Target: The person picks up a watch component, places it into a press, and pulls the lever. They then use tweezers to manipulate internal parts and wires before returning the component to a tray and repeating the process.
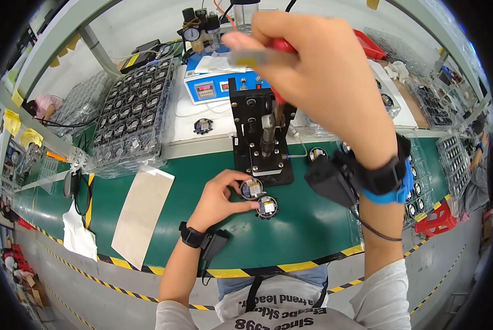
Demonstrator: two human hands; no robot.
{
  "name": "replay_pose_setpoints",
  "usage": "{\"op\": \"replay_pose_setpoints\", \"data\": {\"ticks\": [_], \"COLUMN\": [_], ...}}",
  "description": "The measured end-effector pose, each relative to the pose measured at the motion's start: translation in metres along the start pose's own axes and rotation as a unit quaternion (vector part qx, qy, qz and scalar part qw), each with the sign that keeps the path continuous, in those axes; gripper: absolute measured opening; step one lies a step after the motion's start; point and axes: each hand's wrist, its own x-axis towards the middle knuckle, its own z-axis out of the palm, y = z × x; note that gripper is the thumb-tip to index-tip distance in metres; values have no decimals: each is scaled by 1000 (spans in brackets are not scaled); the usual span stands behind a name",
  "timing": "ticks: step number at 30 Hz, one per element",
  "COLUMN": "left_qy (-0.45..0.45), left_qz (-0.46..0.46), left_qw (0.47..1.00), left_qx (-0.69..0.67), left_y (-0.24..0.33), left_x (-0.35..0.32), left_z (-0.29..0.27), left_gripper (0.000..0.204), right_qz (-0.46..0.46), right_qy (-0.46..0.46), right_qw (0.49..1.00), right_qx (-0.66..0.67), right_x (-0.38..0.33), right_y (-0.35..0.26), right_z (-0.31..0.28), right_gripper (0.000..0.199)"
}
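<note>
My left hand (220,199) is low over the green bench. Its index finger and thumb close around a small round electronic module (252,188) with a dark rim. A second round module (267,207) lies against the first, beside my thumb tip. Just beyond stands a black bench press (250,118) with a metal plunger and a pale block at its base. My right hand (318,66) is raised above the press, fingers curled around its red lever handle (282,46). A blurred grey piece with a yellow patch (252,58) crosses those fingers; its kind is unclear.
Behind the press sits a blue control box (194,85) with a gauge nearby. Clear trays of round modules (131,107) are stacked at left, with more trays (453,159) at right. Single modules (203,126) lie about. A beige sheet (143,214) reaches the striped front edge.
</note>
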Motion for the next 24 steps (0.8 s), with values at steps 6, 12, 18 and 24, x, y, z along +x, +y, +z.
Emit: {"op": "replay_pose_setpoints", "data": {"ticks": [6, 12, 18, 24], "left_qy": [149, 147, 127, 109], "left_qz": [60, 101, 54, 72], "left_qw": [980, 952, 967, 981], "left_qx": [119, 249, 214, 140], "left_y": [-11, -18, -2, -14], "left_x": [22, 40, 43, 44], "left_z": [17, 28, 22, 12], "left_gripper": [52, 54, 50, 45], "right_qz": [114, 79, 80, 89], "right_qy": [-65, -33, -47, -35], "right_qw": [991, 995, 996, 995], "right_qx": [14, 53, 2, 11], "right_x": [23, 16, 17, 16], "right_y": [-6, 21, 26, 24], "right_z": [-1, 26, 29, 31], "right_gripper": [33, 22, 22, 23]}}
